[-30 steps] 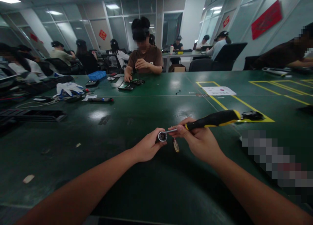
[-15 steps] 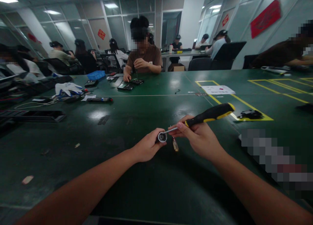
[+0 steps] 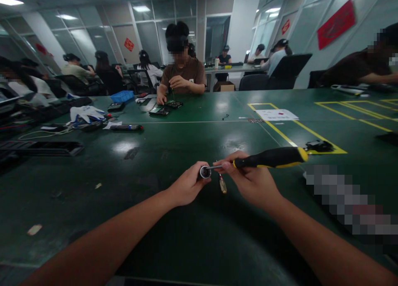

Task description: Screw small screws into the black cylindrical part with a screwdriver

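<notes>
On the left, the left hand (image 3: 187, 186) is closed around a small metal-rimmed cylinder (image 3: 205, 172), its hollow end turned toward the wearer; the hand has barely shifted over the last half second, so the cylinder remains held above the green tabletop (image 3: 174, 248), near the middle of the view. At the cylinder's right edge, the tip of the black-and-yellow screwdriver (image 3: 270, 157) meets the rim, though whether it sits inside or only against it I cannot tell. Beyond that, a smaller amber-handled screwdriver (image 3: 223, 185) lies unmoved on the tabletop. Farther right, the right hand (image 3: 255, 181) grips the larger screwdriver around its shaft and handle front; its handle end has dropped from a raised slant to nearly level, which suggests the blade's angle at the rim is being adjusted.
</notes>
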A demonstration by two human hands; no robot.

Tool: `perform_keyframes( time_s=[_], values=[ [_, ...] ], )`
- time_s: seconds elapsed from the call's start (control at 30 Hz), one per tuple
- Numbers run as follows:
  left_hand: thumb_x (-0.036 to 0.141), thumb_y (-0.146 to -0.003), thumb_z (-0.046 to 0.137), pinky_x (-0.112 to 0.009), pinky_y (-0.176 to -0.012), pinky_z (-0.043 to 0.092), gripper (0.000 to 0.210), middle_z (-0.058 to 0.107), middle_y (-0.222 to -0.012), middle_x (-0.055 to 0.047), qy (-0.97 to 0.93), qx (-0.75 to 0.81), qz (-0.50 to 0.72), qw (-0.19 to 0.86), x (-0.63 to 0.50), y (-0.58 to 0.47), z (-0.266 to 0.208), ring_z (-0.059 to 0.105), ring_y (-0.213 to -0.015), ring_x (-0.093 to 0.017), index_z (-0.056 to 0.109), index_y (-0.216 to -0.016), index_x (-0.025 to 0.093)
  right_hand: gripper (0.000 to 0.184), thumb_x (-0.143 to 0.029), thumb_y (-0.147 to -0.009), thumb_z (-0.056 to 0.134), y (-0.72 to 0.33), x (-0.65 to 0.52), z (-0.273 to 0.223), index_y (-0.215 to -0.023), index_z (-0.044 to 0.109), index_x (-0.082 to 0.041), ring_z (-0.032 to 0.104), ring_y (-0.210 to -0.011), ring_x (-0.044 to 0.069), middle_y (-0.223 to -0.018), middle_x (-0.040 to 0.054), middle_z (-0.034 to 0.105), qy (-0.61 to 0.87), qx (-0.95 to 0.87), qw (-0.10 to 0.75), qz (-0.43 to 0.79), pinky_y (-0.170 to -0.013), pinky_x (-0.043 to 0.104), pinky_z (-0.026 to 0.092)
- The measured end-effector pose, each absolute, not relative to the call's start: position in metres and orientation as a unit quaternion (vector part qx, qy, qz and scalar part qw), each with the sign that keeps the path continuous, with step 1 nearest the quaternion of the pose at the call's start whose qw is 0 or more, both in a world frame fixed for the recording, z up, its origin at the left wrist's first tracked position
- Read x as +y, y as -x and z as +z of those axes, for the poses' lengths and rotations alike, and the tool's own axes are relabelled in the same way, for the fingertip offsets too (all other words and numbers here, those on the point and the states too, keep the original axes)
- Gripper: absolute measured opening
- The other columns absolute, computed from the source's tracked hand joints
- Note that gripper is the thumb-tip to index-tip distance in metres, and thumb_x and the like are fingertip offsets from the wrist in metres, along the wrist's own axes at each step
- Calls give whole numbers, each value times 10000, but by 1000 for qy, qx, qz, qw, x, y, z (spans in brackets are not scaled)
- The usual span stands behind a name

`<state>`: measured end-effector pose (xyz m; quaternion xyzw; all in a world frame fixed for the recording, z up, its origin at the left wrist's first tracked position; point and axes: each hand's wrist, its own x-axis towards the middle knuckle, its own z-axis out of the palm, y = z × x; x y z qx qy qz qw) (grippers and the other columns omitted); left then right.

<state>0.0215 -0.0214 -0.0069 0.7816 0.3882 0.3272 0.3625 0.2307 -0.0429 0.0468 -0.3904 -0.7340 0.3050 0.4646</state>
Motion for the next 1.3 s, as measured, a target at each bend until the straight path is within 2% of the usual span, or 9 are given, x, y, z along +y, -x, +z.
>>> perform_keyframes(
  time_s=[0.1, 0.23, 0.33, 0.43, 0.6, 0.73, 0.9, 1.07, 1.3],
  values=[
    [337, -960, 548, -340, -820, 431, 251, 600, -1037, -43, -785, 383, 324, 364, -21, -21, -9, 564, -926, -202, 510, -1172, 210, 201, -418, -989, 546, -231, -44, 45, -968, 658, -252, 730, -857, 218, -911, 56, 731, 400, -760, 438, 266, -727, 338, 611],
    [403, -952, 563, -350, -827, 445, 315, 626, -1075, -57, -789, 379, 319, 362, -21, -20, -10, 580, -947, -211, 523, -1192, 203, 182, -371, -998, 513, -231, -43, 43, -1018, 646, -248, 720, -906, 231, -952, 63, 735, 396, -806, 390, 204, -776, 360, 593],
    [415, -930, 602, -342, -809, 450, 324, 646, -1073, -52, -791, 383, 313, 360, -21, -20, -8, 598, -938, -210, 547, -1172, 206, 194, -363, -999, 495, -231, -42, 43, -1005, 642, -236, 722, -867, 234, -927, 67, 732, 393, -818, 377, 182, -762, 373, 588],
    [368, -924, 616, -338, -802, 448, 277, 660, -1053, -42, -794, 394, 307, 347, -22, -22, -7, 610, -920, -205, 570, -1145, 208, 229, -395, -1002, 492, -229, -39, 42, -955, 634, -222, 735, -826, 239, -896, 72, 739, 409, -786, 400, 233, -746, 383, 603],
    [294, -895, 648, -353, -828, 450, 223, 664, -1033, -46, -805, 394, 293, 333, -22, -23, -5, 611, -936, -218, 588, -1089, 202, 236, -449, -985, 537, -225, -34, 37, -922, 599, -231, 760, -810, 228, -862, 49, 758, 399, -706, 432, 394, -768, 382, 639],
    [301, -914, 623, -349, -806, 447, 212, 665, -1030, -46, -794, 395, 303, 350, -22, -23, -3, 615, -918, -214, 576, -1095, 203, 228, -462, -960, 578, -223, -35, 35, -928, 614, -239, 762, -847, 240, -894, 47, 764, 390, -694, 445, 410, -787, 399, 642],
    [349, -915, 630, -340, -788, 431, 252, 649, -1041, -46, -793, 393, 314, 343, -22, -23, -4, 601, -920, -212, 563, -1109, 204, 218, -428, -987, 539, -226, -41, 39, -929, 632, -240, 747, -849, 235, -917, 61, 750, 409, -728, 462, 299, -773, 382, 618],
    [415, -945, 577, -326, -758, 426, 267, 606, -977, -37, -777, 398, 347, 342, -22, -21, -8, 564, -867, -195, 524, -1100, 204, 218, -373, -1008, 481, -225, -50, 45, -1002, 657, -244, 725, -850, 225, -938, 70, 732, 416, -791, 422, 150, -746, 353, 582],
    [437, -986, 493, -341, -848, 436, 283, 575, -1034, -61, -769, 371, 383, 353, -21, -21, -10, 545, -940, -204, 510, -1132, 196, 163, -344, -997, 512, -220, -51, 44, -974, 643, -248, 707, -812, 192, -897, 45, 717, 409, -798, 423, 128, -738, 305, 576]
  ],
)
